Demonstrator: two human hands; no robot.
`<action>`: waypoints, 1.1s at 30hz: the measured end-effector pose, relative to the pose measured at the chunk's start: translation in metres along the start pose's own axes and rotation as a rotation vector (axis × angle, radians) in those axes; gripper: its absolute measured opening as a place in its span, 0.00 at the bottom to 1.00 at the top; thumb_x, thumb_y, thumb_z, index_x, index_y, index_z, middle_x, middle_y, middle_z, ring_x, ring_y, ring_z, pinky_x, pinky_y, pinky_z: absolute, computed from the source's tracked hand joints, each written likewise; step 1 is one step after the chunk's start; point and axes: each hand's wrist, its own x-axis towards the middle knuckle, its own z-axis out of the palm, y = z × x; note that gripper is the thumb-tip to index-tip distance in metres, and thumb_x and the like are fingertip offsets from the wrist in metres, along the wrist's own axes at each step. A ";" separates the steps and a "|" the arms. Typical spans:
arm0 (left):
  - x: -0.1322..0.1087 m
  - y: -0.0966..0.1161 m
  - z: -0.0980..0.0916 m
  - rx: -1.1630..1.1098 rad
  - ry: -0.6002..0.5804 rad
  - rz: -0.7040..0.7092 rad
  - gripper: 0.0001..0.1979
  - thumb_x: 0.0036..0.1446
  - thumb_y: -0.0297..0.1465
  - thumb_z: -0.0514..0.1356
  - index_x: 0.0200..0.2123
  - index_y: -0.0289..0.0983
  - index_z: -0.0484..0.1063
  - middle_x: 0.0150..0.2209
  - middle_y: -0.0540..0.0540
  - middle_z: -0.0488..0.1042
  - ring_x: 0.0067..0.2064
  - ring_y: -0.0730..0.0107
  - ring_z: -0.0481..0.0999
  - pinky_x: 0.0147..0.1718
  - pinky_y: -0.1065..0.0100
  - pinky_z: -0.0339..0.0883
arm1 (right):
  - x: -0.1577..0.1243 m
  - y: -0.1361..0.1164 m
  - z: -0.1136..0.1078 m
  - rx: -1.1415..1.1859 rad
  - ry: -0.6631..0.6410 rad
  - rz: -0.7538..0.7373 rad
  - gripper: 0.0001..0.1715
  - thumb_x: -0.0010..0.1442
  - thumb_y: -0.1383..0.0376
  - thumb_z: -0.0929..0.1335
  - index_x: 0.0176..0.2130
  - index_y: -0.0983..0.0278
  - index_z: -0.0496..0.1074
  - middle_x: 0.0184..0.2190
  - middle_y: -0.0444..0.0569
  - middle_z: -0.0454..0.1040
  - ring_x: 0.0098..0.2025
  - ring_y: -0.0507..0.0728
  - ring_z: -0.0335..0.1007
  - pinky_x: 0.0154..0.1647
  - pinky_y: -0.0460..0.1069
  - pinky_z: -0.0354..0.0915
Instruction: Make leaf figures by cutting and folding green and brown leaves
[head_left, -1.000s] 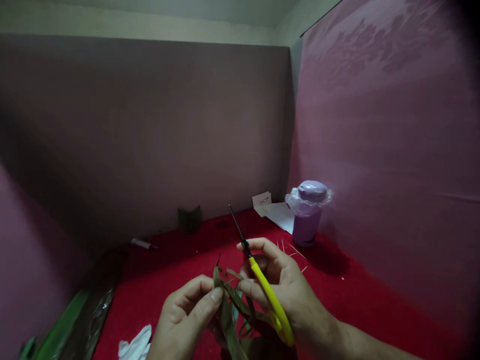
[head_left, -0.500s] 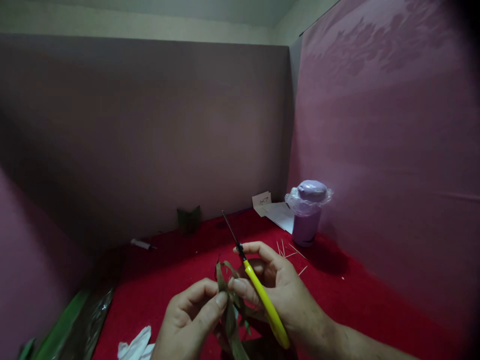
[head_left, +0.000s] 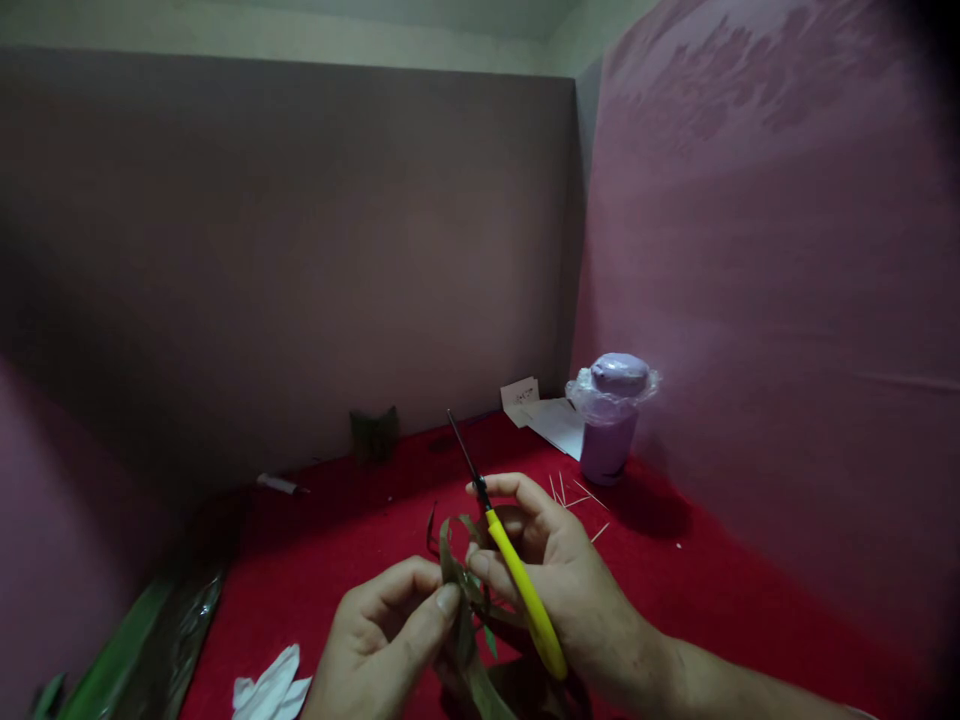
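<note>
My left hand (head_left: pixel 382 640) pinches narrow green leaf strips (head_left: pixel 463 610) between thumb and forefinger, low in the middle of the view. My right hand (head_left: pixel 570 590) is closed around yellow-handled scissors (head_left: pixel 517 580), whose dark blades point up and away to the left. The fingertips of my right hand also touch the same leaf strips, so both hands meet on them above the red table cover (head_left: pixel 675 590).
A lilac jar with plastic film over its lid (head_left: pixel 609 420) stands at the back right, with white paper (head_left: pixel 555 420) behind it and several thin sticks (head_left: pixel 574 497) in front. A folded leaf piece (head_left: pixel 373 435), a small tube (head_left: pixel 277 485), white tissue (head_left: pixel 270 685) and long green leaves (head_left: pixel 120 660) lie around. Mauve walls enclose the table.
Both hands have stayed together on the leaf strips. The scissors tilted slightly to the left and the strips shifted a little between the fingers. The view dropped slightly.
</note>
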 end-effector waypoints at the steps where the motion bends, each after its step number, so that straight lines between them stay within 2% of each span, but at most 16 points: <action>1: 0.000 0.001 0.000 -0.003 0.013 0.004 0.09 0.45 0.34 0.65 0.18 0.36 0.72 0.17 0.51 0.69 0.20 0.75 0.67 0.21 0.75 0.61 | 0.000 0.001 0.000 -0.007 0.002 -0.005 0.24 0.47 0.66 0.73 0.44 0.59 0.64 0.29 0.41 0.69 0.27 0.48 0.63 0.26 0.44 0.61; 6: 0.000 0.004 -0.002 -0.004 0.054 0.030 0.09 0.46 0.32 0.64 0.18 0.36 0.72 0.16 0.52 0.69 0.20 0.76 0.67 0.22 0.76 0.61 | 0.003 0.006 0.000 -0.056 0.023 -0.051 0.25 0.46 0.68 0.73 0.43 0.59 0.64 0.26 0.39 0.67 0.25 0.47 0.60 0.24 0.42 0.60; 13: -0.002 0.007 -0.002 -0.019 0.112 0.045 0.08 0.45 0.31 0.65 0.18 0.36 0.71 0.17 0.53 0.69 0.20 0.77 0.66 0.21 0.77 0.61 | 0.002 0.003 0.000 -0.062 0.039 -0.027 0.25 0.45 0.69 0.71 0.43 0.59 0.63 0.26 0.39 0.66 0.22 0.46 0.57 0.20 0.42 0.58; 21: -0.004 0.012 -0.004 0.005 0.165 0.084 0.07 0.48 0.33 0.62 0.23 0.36 0.73 0.21 0.50 0.72 0.23 0.73 0.69 0.23 0.73 0.65 | 0.000 0.002 0.002 -0.058 0.059 0.006 0.25 0.43 0.70 0.69 0.43 0.60 0.63 0.25 0.39 0.64 0.19 0.44 0.52 0.17 0.41 0.54; 27: -0.004 0.016 -0.004 -0.066 0.149 0.038 0.08 0.50 0.35 0.60 0.25 0.36 0.72 0.26 0.45 0.75 0.26 0.68 0.72 0.23 0.71 0.65 | 0.000 0.002 0.001 -0.032 0.031 0.026 0.25 0.43 0.71 0.69 0.43 0.60 0.63 0.24 0.37 0.63 0.19 0.44 0.53 0.16 0.40 0.53; 33: -0.003 0.017 -0.004 -0.091 0.187 0.055 0.08 0.51 0.34 0.60 0.26 0.35 0.72 0.28 0.45 0.75 0.25 0.70 0.70 0.23 0.71 0.65 | 0.002 0.003 -0.002 -0.075 0.020 0.016 0.25 0.44 0.73 0.69 0.43 0.60 0.63 0.23 0.37 0.62 0.20 0.45 0.54 0.17 0.40 0.55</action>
